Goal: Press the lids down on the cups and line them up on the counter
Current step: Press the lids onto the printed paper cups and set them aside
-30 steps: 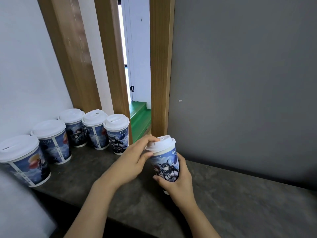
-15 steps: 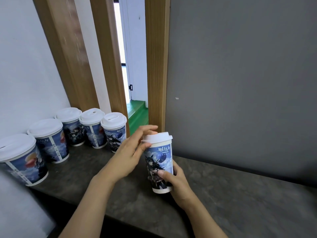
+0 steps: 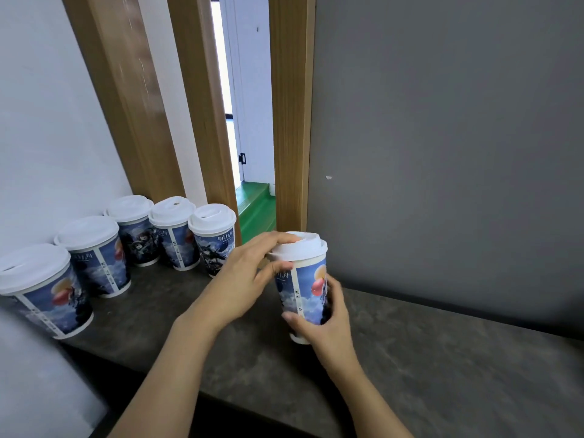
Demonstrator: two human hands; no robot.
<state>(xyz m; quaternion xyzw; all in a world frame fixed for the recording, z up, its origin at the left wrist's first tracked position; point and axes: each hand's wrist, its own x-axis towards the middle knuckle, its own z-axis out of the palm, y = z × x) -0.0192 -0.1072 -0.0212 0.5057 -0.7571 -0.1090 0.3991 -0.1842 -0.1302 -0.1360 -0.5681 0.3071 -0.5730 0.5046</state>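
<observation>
A blue printed paper cup (image 3: 303,292) with a white lid (image 3: 300,249) stands upright in the middle of the dark counter (image 3: 442,368). My right hand (image 3: 325,324) wraps around its lower half from the right. My left hand (image 3: 246,279) grips the lid's left edge, fingers on top and thumb just under the rim. Several more lidded cups of the same print stand in a curved row along the left, from the nearest cup (image 3: 47,295) to the farthest right one (image 3: 213,241).
A grey wall (image 3: 442,153) rises right behind the counter. Wooden posts (image 3: 289,121) frame a narrow gap onto a green floor (image 3: 256,210). A white wall closes the left side. The counter's front edge runs diagonally below my forearms.
The cup went from tilted to upright and has been turned, so a different part of its print faces me. Both hands stayed on it.
</observation>
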